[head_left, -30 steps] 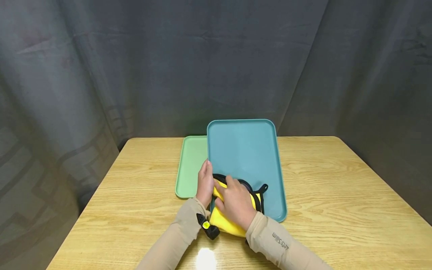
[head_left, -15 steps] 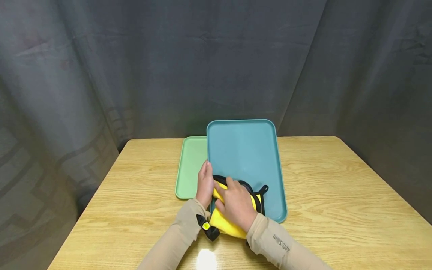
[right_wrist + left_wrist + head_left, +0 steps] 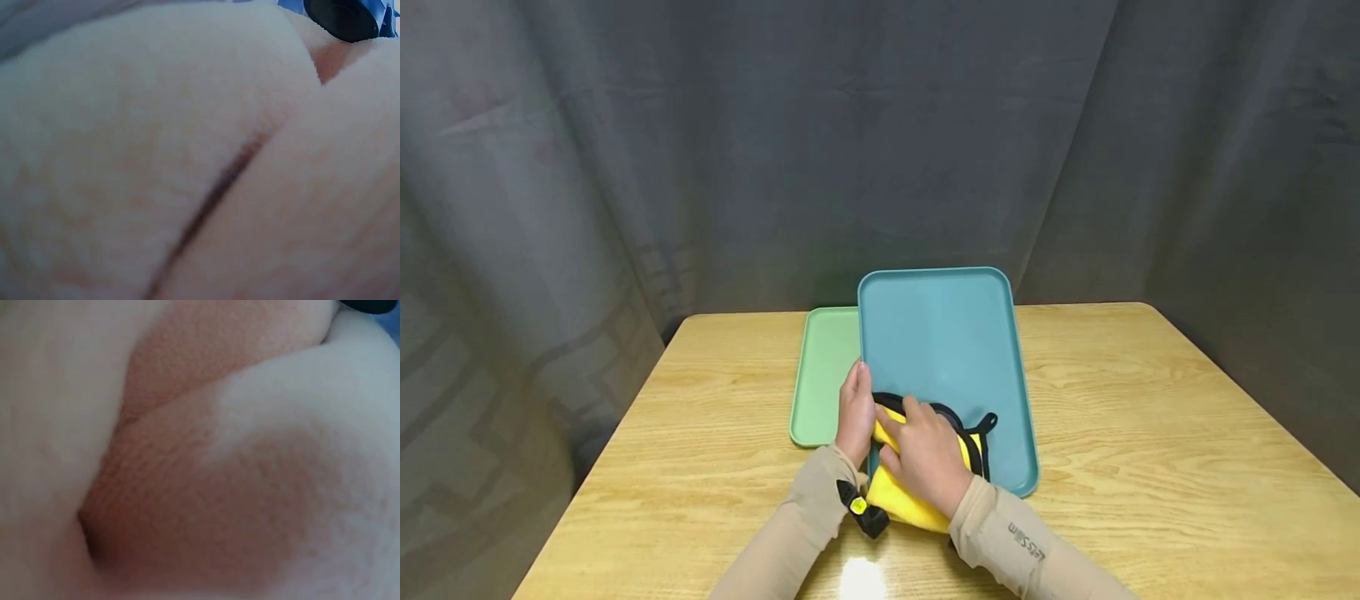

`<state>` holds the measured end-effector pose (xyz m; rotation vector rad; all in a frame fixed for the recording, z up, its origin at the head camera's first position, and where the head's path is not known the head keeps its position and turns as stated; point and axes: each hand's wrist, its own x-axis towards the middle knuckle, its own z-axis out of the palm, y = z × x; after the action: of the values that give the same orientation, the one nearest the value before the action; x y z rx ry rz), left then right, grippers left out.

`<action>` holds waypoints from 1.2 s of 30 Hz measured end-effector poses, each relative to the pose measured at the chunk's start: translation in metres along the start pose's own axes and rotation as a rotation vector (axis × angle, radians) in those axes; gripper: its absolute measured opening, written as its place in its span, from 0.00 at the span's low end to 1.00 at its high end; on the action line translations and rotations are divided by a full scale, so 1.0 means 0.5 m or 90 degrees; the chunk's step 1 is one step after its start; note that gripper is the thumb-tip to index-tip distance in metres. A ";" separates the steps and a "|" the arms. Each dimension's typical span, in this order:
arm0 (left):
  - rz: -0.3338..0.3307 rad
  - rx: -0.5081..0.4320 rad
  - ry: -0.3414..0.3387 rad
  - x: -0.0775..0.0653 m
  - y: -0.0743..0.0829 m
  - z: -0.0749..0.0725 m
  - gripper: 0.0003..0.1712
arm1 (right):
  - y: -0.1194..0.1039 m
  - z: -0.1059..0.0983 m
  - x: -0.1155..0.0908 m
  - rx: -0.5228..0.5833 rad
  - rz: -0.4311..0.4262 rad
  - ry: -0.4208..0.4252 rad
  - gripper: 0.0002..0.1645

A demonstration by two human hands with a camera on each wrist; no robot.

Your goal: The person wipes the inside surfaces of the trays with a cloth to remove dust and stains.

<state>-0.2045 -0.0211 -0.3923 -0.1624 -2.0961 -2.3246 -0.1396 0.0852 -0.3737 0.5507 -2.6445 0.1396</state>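
In the head view, a blue rectangular tray [image 3: 940, 333] is raised in front of me, its far rim showing above the table's back edge. My left hand [image 3: 854, 417] holds its left rim, thumb up along the side; the other fingers are hidden. A yellow cloth [image 3: 904, 500] with black edging and a small black loop lies bunched over the tray's near part. On top of it, my right hand [image 3: 928, 454] grips the cloth, fingers pointing forward and left. Skin fills most of both wrist views, so they show little of either hold.
A light green tray [image 3: 823, 375] lies to the left on the wooden table [image 3: 1142, 433], partly covered by the blue one. Dark grey curtains [image 3: 850, 150] hang behind and at both sides. A black strap with a yellow button [image 3: 858, 505] sits at my left wrist.
The head view has shifted very slightly, so the trays and hands appear a little lower. Hands, cloth and blue tray keep the same places relative to each other.
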 end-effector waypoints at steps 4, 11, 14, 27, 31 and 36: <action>0.004 -0.002 0.003 0.001 0.001 0.000 0.31 | 0.000 0.000 -0.001 -0.002 0.000 0.001 0.25; 0.017 -0.002 0.000 0.001 0.001 0.000 0.29 | 0.002 0.000 -0.004 -0.002 0.002 0.011 0.24; 0.018 -0.004 -0.002 0.001 0.001 0.000 0.29 | 0.003 0.000 -0.005 -0.001 0.001 0.019 0.24; 0.021 -0.002 -0.005 0.002 0.001 -0.001 0.29 | 0.005 -0.002 -0.006 0.001 0.005 0.013 0.25; 0.024 0.002 -0.004 0.000 0.001 -0.001 0.29 | 0.006 -0.002 -0.007 0.001 0.007 0.014 0.25; 0.032 0.003 -0.007 0.000 0.002 -0.002 0.29 | 0.010 -0.003 -0.011 -0.006 0.004 0.021 0.25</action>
<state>-0.2045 -0.0222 -0.3913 -0.2258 -2.0768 -2.2949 -0.1366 0.0917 -0.3749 0.5330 -2.6139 0.1374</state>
